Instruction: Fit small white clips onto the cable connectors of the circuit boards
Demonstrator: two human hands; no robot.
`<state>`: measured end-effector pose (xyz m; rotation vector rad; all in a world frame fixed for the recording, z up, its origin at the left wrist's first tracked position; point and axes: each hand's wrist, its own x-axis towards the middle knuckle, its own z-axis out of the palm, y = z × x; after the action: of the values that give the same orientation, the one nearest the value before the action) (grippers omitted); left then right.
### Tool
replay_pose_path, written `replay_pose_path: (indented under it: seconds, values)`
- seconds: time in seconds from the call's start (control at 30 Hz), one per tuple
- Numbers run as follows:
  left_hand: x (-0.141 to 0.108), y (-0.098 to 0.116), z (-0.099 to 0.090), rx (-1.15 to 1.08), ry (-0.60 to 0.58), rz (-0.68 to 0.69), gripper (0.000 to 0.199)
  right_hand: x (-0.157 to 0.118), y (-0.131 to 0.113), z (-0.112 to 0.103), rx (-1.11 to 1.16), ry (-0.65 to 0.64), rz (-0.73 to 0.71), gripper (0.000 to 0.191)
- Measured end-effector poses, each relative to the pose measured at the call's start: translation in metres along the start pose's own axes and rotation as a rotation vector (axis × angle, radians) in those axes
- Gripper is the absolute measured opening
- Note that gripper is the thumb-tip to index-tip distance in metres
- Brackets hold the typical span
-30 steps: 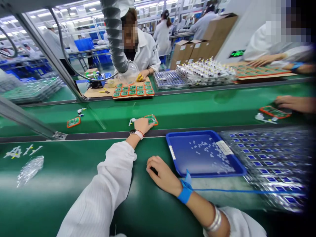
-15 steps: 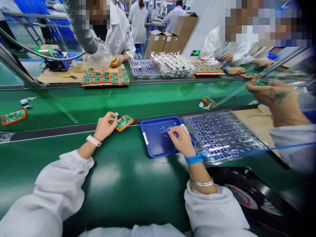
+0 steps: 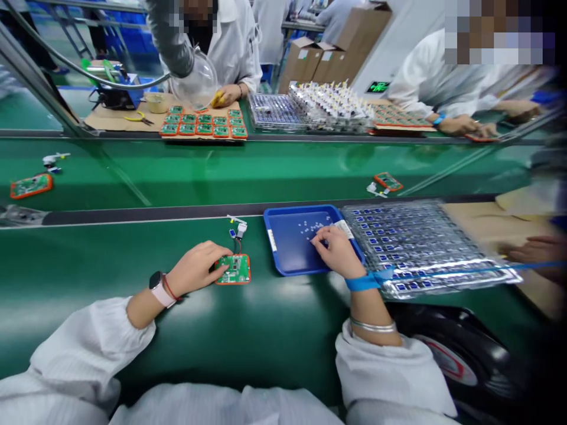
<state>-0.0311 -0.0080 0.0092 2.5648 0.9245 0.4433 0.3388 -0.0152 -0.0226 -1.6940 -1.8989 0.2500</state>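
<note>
A green circuit board (image 3: pixel 237 270) in an orange frame lies flat on the green bench. My left hand (image 3: pixel 199 268) grips its left edge, thumb and fingers on it. Wires lead from the board's far side to a small white part (image 3: pixel 240 229) lying beyond it. To the right stands a shallow blue tray (image 3: pixel 287 251) with several tiny whitish pieces (image 3: pixel 312 227) in it. Over the tray's right half, my right hand (image 3: pixel 337 251) has thumb and fingertips pinched together near those pieces. Whatever is between the fingertips is too small to make out.
Plastic trays (image 3: pixel 411 248) of small blue-faced parts lie right of the blue tray, beside a black round object (image 3: pixel 456 348). Behind runs a green belt (image 3: pixel 199 171) carrying another board (image 3: pixel 388 181). Co-workers sit across it; a neighbour's hand (image 3: pixel 535 254) is at right.
My left hand has brought the board nearer and set it flat on the bench, its wired part now lying beyond it. My right hand stays pinched over the tray. The neighbour's hand has lowered.
</note>
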Motion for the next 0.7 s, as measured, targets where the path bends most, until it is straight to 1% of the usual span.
replay_pose_path:
  seconds: [0.07,0.1,0.17,0.23,0.27,0.33,0.4,0.47,0.57,0.7]
  values:
    - [-0.002,0.004,0.001,-0.046,0.026,-0.034,0.022,0.001,-0.019,0.001,0.013,0.038,-0.011,0.013]
    - [-0.001,0.006,0.002,-0.080,0.059,-0.053,0.021,0.001,-0.035,0.004,0.044,0.060,-0.029,0.013]
    - [0.004,0.007,0.004,-0.169,0.139,-0.083,0.016,-0.002,-0.076,0.014,0.160,0.071,-0.092,0.013]
    - [0.010,0.008,0.006,-0.271,0.194,-0.090,0.011,-0.006,-0.118,0.029,0.333,-0.040,-0.178,0.013]
    - [0.013,0.008,0.007,-0.314,0.205,-0.086,0.010,-0.009,-0.135,0.038,0.382,-0.096,-0.185,0.014]
    - [0.018,0.009,0.009,-0.370,0.207,-0.070,0.010,-0.013,-0.158,0.054,0.456,-0.167,-0.165,0.014]
    - [0.019,0.009,0.010,-0.389,0.204,-0.053,0.010,-0.014,-0.164,0.066,0.490,-0.194,-0.128,0.014]
    - [0.018,0.009,0.012,-0.391,0.197,-0.052,0.011,-0.015,-0.161,0.071,0.491,-0.204,-0.106,0.013]
    - [0.017,0.007,0.014,-0.391,0.183,-0.083,0.009,-0.015,-0.155,0.073,0.459,-0.217,-0.099,0.012]
    - [0.017,0.007,0.015,-0.392,0.170,-0.135,0.009,-0.017,-0.156,0.074,0.484,-0.235,-0.096,0.012]
